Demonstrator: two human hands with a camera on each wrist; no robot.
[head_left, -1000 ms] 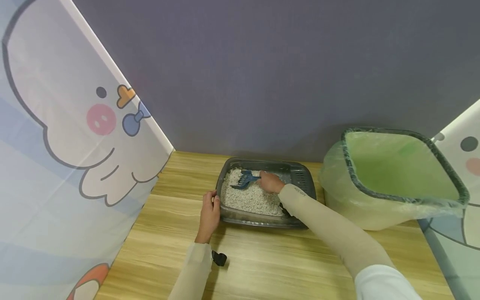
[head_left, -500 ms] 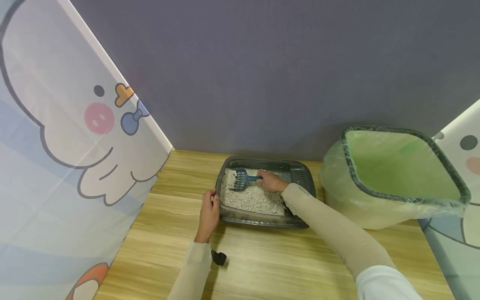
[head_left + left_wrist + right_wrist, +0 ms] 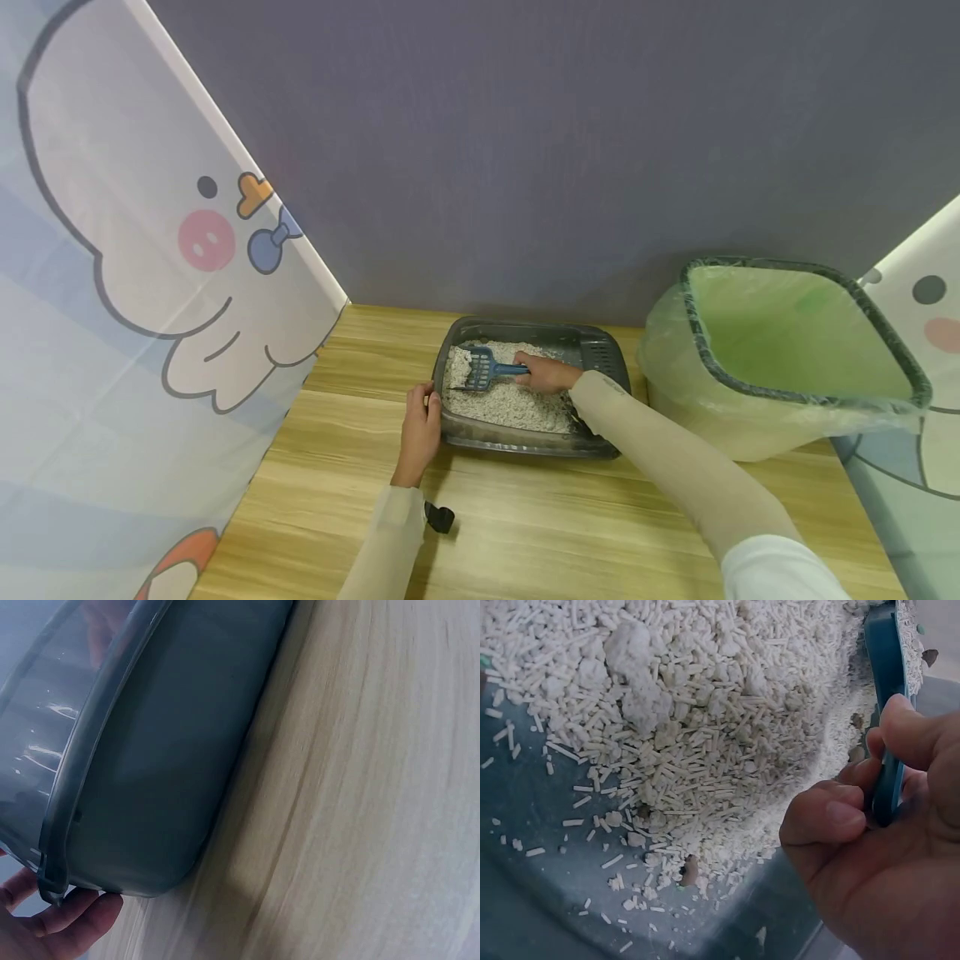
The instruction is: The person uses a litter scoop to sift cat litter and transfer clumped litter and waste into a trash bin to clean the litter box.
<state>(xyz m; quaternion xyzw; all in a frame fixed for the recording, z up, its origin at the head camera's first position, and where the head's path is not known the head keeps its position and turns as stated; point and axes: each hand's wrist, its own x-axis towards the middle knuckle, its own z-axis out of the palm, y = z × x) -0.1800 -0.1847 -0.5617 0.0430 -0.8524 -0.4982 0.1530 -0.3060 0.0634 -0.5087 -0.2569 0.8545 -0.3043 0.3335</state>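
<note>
A dark grey litter box (image 3: 525, 442) sits on the wooden table, holding pale pellet litter (image 3: 513, 408). My right hand (image 3: 546, 373) grips the handle of a blue slotted litter scoop (image 3: 491, 367), whose head lies in the litter at the left of the box. Up close in the right wrist view, thumb and fingers wrap the scoop's handle (image 3: 889, 784). Pale clumps (image 3: 634, 667) and a few small brown bits (image 3: 689, 870) show among the pellets. My left hand (image 3: 420, 425) holds the box by its left front corner, fingers curled under the rim (image 3: 97, 735).
A large bin (image 3: 787, 417) lined with a greenish clear bag stands right of the box. A grey wall (image 3: 487, 167) rises directly behind the table (image 3: 525, 517). Printed cartoon panels (image 3: 150, 250) close off both sides.
The scoop has turned from tilted to flatter, shifted left through the litter, then come slightly toward me. My left hand stays at the box's corner.
</note>
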